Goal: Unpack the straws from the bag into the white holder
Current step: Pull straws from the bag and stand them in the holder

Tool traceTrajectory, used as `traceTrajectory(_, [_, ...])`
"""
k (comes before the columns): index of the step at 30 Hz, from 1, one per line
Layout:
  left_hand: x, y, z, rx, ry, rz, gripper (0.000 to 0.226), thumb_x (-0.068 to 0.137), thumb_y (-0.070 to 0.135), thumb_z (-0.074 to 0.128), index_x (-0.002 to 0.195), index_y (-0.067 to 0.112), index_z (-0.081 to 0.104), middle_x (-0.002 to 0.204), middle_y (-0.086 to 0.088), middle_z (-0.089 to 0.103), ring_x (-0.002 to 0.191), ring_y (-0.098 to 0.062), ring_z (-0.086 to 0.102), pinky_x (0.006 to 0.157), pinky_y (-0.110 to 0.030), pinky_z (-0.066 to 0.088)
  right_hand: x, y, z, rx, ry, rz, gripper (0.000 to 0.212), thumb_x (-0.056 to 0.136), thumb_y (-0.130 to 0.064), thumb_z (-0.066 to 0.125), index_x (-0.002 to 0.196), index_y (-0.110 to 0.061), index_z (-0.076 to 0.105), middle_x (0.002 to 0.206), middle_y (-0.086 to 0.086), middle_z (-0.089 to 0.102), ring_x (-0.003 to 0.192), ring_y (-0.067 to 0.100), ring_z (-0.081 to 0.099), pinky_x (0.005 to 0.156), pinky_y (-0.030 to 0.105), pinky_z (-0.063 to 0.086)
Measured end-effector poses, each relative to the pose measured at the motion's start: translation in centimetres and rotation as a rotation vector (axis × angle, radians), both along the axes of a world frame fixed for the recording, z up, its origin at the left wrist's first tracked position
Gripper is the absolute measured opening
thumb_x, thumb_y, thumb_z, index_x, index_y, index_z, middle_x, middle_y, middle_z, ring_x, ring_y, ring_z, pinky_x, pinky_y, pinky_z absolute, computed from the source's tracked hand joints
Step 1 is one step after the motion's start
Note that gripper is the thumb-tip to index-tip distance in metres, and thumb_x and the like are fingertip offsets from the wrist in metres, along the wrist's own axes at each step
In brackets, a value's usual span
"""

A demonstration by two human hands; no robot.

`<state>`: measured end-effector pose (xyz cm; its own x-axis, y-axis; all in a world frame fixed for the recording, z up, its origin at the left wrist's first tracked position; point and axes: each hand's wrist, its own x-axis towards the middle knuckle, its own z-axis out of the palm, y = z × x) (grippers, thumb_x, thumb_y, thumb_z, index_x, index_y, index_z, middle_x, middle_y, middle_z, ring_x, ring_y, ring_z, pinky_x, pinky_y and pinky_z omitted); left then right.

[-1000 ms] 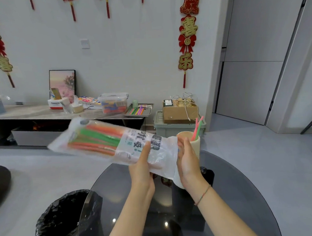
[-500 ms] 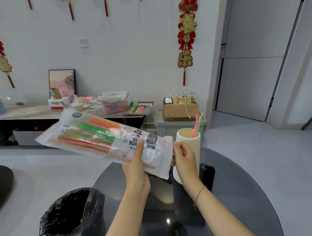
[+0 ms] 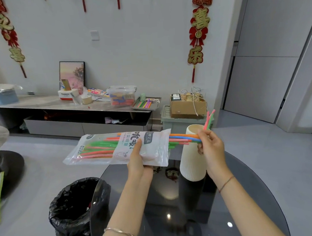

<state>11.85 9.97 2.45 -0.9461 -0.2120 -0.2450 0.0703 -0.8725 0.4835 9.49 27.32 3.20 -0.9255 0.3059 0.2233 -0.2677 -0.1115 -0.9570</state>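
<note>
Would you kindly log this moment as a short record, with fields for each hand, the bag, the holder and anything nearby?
left hand: grips the straw bag near its open end, holding it roughly level
right hand: pinches the straw ends sticking out of the bag's mouth
bag contents: most bagged straws lie inside
white holder: upright on the glass table, holding a few pink and green straws
nearby: black bin on the floor, left of the table

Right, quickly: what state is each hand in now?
Left hand: closed, gripping the bag.
Right hand: closed, pinching straws partly out of the bag.
</note>
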Motion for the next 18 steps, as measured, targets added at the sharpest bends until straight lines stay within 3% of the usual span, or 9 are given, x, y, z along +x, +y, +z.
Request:
traceTrajectory(4, [0.2, 0.6, 0.1, 0.045, -0.018, -0.006, 0.049, 0.09, 0.013, 0.061, 0.137, 0.017, 0.046, 0.127, -0.01, 0.063, 0.11, -0.027, 0.063, 0.092, -0.049, 0.05, 0.2, -1.1, -0.3, -0.058, -0.028, 0.073, 0.012, 0.084, -0.041, 0.063, 0.088, -0.03, 0.062, 0.07, -0.005, 0.056, 0.054, 0.006, 0.047, 0.047, 0.016, 0.041])
traceTrajectory(8, [0.4, 1.0, 0.1, 0.05, -0.029, -0.018, 0.051, 0.09, 0.013, 0.061, 0.138, 0.018, 0.043, 0.126, -0.011, 0.063, 0.107, -0.028, 0.064, 0.082, -0.047, 0.053, 0.2, -1.4, -0.2, -0.082, -0.094, 0.129, 0.015, 0.083, -0.035, 0.067, 0.085, -0.021, 0.063, 0.055, -0.004, 0.049, 0.042, 0.004, 0.044, 0.044, 0.016, 0.04])
traceTrajectory(12, [0.3, 0.6, 0.1, 0.069, -0.031, -0.018, 0.052, 0.09, 0.013, 0.06, 0.138, 0.018, 0.043, 0.127, -0.011, 0.062, 0.109, -0.028, 0.063, 0.078, -0.046, 0.054, 0.2, 0.4, 0.3, -0.199, -0.007, 0.07, 0.016, 0.086, -0.03, 0.064, 0.08, -0.016, 0.063, 0.047, -0.006, 0.044, 0.039, 0.004, 0.039, 0.039, 0.016, 0.037])
traceTrajectory(14, [0.4, 0.7, 0.1, 0.073, -0.031, -0.019, 0.051, 0.09, 0.013, 0.06, 0.137, 0.019, 0.043, 0.125, -0.01, 0.063, 0.103, -0.027, 0.064, 0.077, -0.046, 0.054, 0.2, 0.4, 0.5, -0.215, 0.031, 0.032, 0.014, 0.086, -0.032, 0.063, 0.085, -0.019, 0.066, 0.057, -0.006, 0.054, 0.047, 0.004, 0.045, 0.043, 0.016, 0.04])
traceTrajectory(18, [0.9, 2.3, 0.0, 0.059, -0.052, -0.091, 0.037, 0.091, 0.013, 0.06, 0.125, 0.018, 0.048, 0.108, -0.01, 0.068, 0.091, -0.026, 0.066, 0.074, -0.046, 0.054, -0.1, -0.8, 0.0, -0.175, -0.019, 0.099, 0.021, 0.09, -0.038, 0.055, 0.098, -0.023, 0.067, 0.089, -0.001, 0.063, 0.084, 0.013, 0.06, 0.074, 0.027, 0.05])
